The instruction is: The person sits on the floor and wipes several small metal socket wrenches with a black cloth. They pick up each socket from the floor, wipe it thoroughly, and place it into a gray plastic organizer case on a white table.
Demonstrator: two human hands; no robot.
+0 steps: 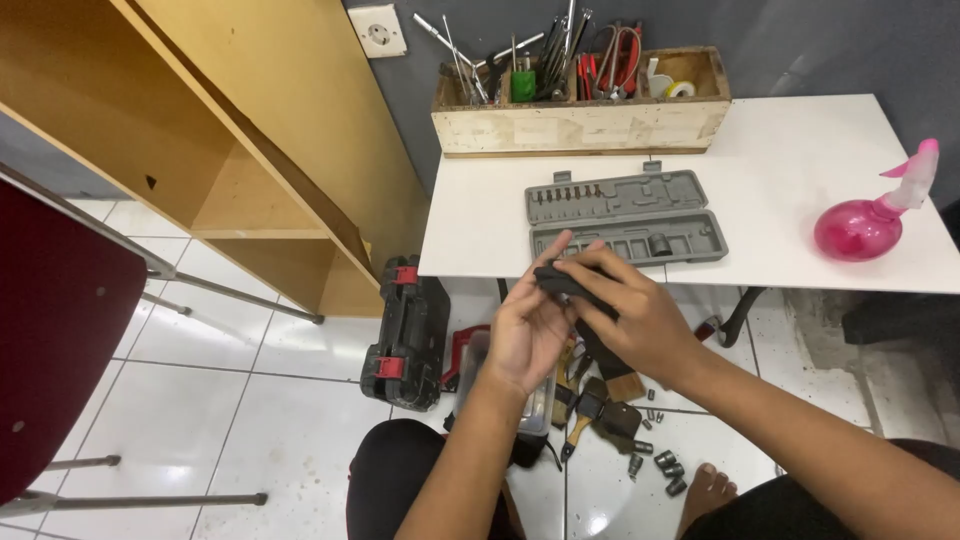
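Head view: both hands meet just in front of the near edge of the white tabletop (pixel 800 150). The left hand (pixel 525 335) cups a small black tool handle (pixel 558 280) from below, its grip closed around the lower end. The right hand (pixel 630 315) comes over the top, its fingers (pixel 590 268) pinched on the handle's upper end. The piece sits between the two palms, above the floor and close to the open grey socket-set case (pixel 625 215) lying on the tabletop.

The handle looks rigid and light, likely plastic or rubber-coated, so it should not slip much; its thicker middle seems the surest place to take hold, with the ends left free. Much of it is hidden by the fingers, so its exact kind cannot be told.

The tabletop is smooth and flat. At its back stands a wooden tool crate (pixel 580 125) packed with wrenches and pliers; a pink spray bottle (pixel 865 225) sits at the right. Below, the white tiled floor (pixel 250 400) carries loose sockets (pixel 668 465), a black case with red latches (pixel 405 335) and a paintbrush (pixel 582 420). A wooden shelf unit (pixel 260 150) stands to the left.
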